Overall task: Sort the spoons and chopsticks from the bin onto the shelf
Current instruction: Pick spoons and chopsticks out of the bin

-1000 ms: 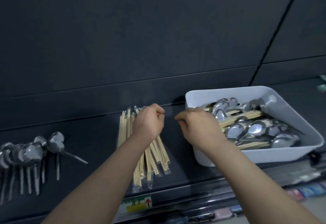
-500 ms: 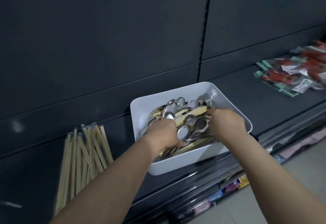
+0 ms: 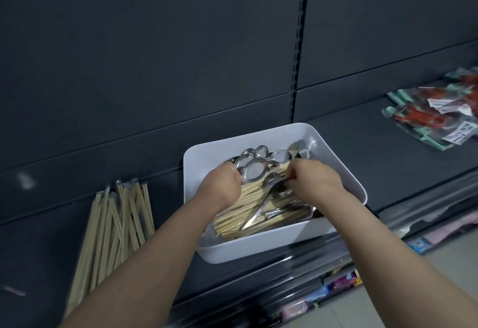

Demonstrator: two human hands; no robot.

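Note:
A white bin (image 3: 258, 246) stands on the dark shelf (image 3: 362, 146), filled with metal spoons (image 3: 280, 155) and wrapped wooden chopsticks (image 3: 240, 214). Both my hands are inside it. My left hand (image 3: 219, 188) is curled at the bin's left side and grips a large spoon (image 3: 254, 170) at its handle end, with the fingertips hidden. My right hand (image 3: 318, 183) pinches the end of a chopstick pack near the bin's middle. Several chopstick packs (image 3: 113, 224) lie sorted on the shelf to the left of the bin.
Red and teal packaged goods (image 3: 434, 113) lie on the shelf at the far right. A slotted upright (image 3: 297, 69) divides the dark back panel. Below the shelf's front edge, colourful packages (image 3: 338, 281) sit on a lower level beside the floor.
My hands left the chopstick pile on the shelf and moved right into the bin. The view swung right, so the sorted spoons are out of frame. Both hands now dig among the contents.

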